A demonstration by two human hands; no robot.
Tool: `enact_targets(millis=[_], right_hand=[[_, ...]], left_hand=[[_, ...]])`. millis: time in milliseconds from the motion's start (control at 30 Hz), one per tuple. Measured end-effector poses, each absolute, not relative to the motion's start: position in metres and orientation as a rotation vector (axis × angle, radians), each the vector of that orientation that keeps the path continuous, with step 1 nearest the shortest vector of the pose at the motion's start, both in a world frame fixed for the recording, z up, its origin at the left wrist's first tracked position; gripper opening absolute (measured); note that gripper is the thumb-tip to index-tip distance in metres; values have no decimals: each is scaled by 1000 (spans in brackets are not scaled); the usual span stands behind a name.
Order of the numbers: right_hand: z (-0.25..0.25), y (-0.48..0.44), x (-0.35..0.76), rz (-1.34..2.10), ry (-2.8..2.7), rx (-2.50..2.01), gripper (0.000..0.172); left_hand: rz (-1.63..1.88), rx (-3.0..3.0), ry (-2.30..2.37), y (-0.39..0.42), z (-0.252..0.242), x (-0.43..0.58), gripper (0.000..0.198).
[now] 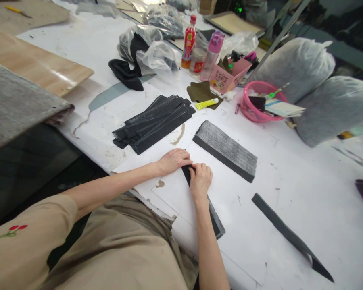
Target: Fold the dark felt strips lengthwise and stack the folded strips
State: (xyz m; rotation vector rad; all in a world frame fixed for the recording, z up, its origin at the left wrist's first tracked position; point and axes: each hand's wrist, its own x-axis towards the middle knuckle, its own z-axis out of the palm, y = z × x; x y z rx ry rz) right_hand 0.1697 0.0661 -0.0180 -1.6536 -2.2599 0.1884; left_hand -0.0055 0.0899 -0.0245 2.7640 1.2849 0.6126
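Observation:
A narrow black fabric strip (217, 222) lies slantwise on the white table in front of me, with a greyish edge at its near end. My left hand (173, 162) is closed at the strip's far end, its fingertips pressed down there. Right beside it, my right hand (201, 180) pinches the same end between thumb and bent fingers. My right forearm hides part of the strip's middle. Beyond my hands lies a loose pile of black strips (157, 123). A neat stack of grey-topped strips (226, 149) sits to the right, and a single dark strip (290, 233) lies further right, twisted at its near end.
At the back stand a red-capped bottle (189, 42), a pink-lidded bottle (212, 56) and a pink box (230, 74). A yellow tube (207, 103) lies near a pink basket (251, 106). Stuffed bags (335, 108) are at right; boards (33, 60) overlap the left edge.

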Motion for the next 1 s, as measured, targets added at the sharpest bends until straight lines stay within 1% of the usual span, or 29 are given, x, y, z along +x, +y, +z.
enact_targets(millis=[133, 333, 500, 600, 767, 1000], right_hand=[[-18, 60, 179, 236, -2272, -1642, 5], [-19, 55, 179, 209, -2254, -1656, 5], [-20, 67, 167, 192, -2242, -1687, 6], [-20, 74, 161, 162, -2254, -1703, 5], [-20, 75, 162, 149, -2249, -1688, 6], [-17, 65, 175, 209, -2264, -1651, 3]], left_hand=[[605, 2798, 1318, 85, -23, -4, 18], [640, 2867, 1286, 84, -25, -6, 18], [698, 2950, 1185, 98, -27, -14, 17], [644, 2943, 1088, 105, -27, -14, 19], [637, 2803, 1197, 102, -27, -7, 21], [652, 2787, 1272, 95, -23, -5, 17]])
